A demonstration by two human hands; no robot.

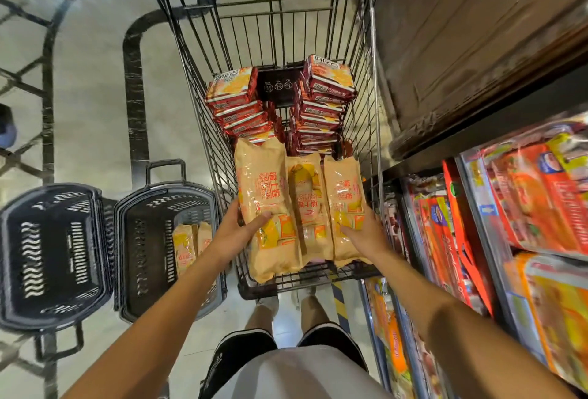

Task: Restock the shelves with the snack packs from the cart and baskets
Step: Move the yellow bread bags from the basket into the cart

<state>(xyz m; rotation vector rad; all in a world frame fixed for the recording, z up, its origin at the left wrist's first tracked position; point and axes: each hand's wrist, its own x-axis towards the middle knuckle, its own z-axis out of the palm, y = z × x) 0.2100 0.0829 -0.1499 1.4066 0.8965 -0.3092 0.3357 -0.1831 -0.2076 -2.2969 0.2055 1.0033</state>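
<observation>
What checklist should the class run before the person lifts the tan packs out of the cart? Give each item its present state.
1. Left hand on the left tan pack: ok, fingers lie on its lower face.
2. Right hand on the right tan pack: ok, fingers rest on it.
3. Middle tan pack held: cannot tell; it sits between the other two, no hand on it.
4. Red packs apart from the lift: ok, stacked at the far end of the cart.
5. Free room on the shelf: cannot tell; the visible rows are full.
6. Basket stock left: ok, tan packs show inside.
</observation>
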